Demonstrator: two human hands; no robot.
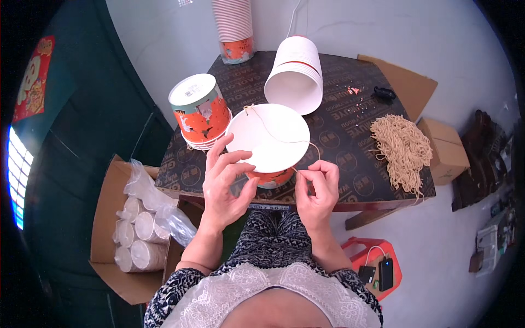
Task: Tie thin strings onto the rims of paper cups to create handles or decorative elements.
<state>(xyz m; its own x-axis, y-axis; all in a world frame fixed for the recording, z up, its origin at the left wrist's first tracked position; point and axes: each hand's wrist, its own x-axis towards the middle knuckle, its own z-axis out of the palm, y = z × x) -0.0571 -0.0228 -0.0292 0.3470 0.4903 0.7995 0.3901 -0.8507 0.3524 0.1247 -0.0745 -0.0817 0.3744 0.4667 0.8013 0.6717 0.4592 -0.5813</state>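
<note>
My left hand [225, 183] grips the near rim of an orange paper bucket [270, 139], whose white inside faces me. A thin tan string [276, 136] runs from a hole at the bucket's far rim, across its opening, to my right hand [317, 188], which pinches the string's end beside the bucket's right side. The bucket rests on a dark table [339, 131].
An upturned stack of orange buckets [199, 109] stands left, a white stack [295, 74] lies on its side behind, another stack [235, 30] at the far edge. A bundle of tan strings [402, 150] lies right. A cardboard box of bagged cups [139, 229] and a red stool with phones [377, 268] are on the floor.
</note>
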